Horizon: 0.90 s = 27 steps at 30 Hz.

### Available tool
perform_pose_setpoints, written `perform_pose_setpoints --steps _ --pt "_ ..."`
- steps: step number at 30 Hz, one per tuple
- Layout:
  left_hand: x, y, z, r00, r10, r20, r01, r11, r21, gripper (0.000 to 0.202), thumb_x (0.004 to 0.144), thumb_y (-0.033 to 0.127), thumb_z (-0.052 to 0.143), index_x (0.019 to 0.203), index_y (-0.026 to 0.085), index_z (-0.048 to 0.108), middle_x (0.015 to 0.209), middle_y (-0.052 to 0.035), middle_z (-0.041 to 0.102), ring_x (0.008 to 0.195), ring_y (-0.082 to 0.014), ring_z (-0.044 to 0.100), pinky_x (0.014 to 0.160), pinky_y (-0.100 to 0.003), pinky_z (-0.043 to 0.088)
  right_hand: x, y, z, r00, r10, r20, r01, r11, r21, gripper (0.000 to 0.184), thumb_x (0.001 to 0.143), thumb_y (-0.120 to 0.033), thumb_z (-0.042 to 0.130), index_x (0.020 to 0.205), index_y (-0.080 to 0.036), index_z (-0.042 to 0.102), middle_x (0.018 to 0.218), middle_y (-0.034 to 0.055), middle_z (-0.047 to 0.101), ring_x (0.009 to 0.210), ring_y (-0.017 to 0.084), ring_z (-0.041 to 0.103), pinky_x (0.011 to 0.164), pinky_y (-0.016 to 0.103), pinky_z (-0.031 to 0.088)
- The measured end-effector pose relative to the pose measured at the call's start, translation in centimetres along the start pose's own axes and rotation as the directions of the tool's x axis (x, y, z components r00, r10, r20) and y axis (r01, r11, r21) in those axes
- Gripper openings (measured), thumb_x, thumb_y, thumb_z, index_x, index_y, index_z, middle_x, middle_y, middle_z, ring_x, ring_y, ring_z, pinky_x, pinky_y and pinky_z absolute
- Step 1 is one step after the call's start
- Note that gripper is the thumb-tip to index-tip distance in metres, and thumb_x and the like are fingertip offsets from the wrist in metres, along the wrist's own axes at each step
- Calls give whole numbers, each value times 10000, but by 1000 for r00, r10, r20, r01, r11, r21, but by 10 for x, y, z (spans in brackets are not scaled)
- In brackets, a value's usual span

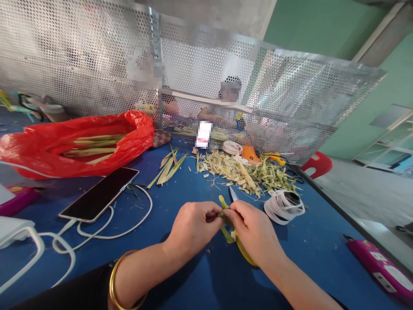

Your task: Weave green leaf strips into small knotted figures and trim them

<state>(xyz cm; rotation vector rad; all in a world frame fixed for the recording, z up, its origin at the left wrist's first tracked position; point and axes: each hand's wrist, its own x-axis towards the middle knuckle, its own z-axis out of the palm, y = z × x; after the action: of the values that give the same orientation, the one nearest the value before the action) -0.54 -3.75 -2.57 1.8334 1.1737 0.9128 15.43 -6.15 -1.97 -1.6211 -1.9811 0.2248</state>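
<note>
Near the middle of the table, my left hand (195, 224) is closed, its thumb and fingertips pinching a folded green leaf strip (228, 234). My right hand (254, 228) meets it there, thumb and forefinger also against the strip. Tucked in the right hand is a pair of scissors: the yellow handle (245, 253) shows below the palm and a pointed metal blade (232, 194) sticks out past the fingers. Part of the strip is hidden by the fingertips. Beyond the hands lies a pile of shredded leaf trimmings (238, 172). A spool of white thread (284, 207) stands right of my right hand.
At left lie a red plastic bag (135, 133) holding long leaves, a phone (101, 193) with a white cable (150, 206), and loose leaf pieces (167, 168). A tape roll (232, 148) sits behind the trimmings. A purple power strip (377, 262) is at right. A perforated metal screen (206, 60) borders the back; people sit beyond.
</note>
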Motion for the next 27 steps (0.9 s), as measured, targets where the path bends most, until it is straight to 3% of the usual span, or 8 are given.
perform_pose_setpoints --steps 7,13,19,23,27 --pt "0 -1 -3 992 35 121 -45 996 81 175 698 203 504 604 162 646 518 42 482 525 -100 401 499 -210 261 7 3 -3 969 195 150 -235 915 328 184 837 -371 531 751 -210 504 540 -61 449 501 109 414 472 217 310" --pt "-1 -2 0 966 26 255 -47 996 78 158 699 194 486 619 177 622 531 44 456 533 -102 412 489 -208 250 12 8 -6 929 190 316 -323 834 447 163 808 -310 543 709 -182 572 586 -43 486 538 93 410 495 209 327" --pt "5 1 -5 924 -27 381 24 1000 13 149 685 189 457 546 187 511 518 44 484 533 -116 515 511 -198 317 11 10 -5 931 230 283 -348 790 505 177 824 -321 522 696 -200 537 493 -75 419 429 74 387 417 196 283" --pt "4 4 -6 896 -5 444 11 1000 -13 177 672 193 472 498 187 435 511 48 456 545 -115 516 516 -195 326 13 9 -5 934 239 266 -350 768 537 179 797 -304 553 663 -185 550 495 -67 471 411 64 382 419 197 292" --pt "1 6 -4 858 25 513 -28 1000 -3 242 666 177 494 468 183 354 479 56 406 520 -100 467 496 -199 293 18 11 -2 922 262 285 -387 645 659 174 760 -289 591 637 -172 557 498 -64 492 392 57 405 412 194 296"
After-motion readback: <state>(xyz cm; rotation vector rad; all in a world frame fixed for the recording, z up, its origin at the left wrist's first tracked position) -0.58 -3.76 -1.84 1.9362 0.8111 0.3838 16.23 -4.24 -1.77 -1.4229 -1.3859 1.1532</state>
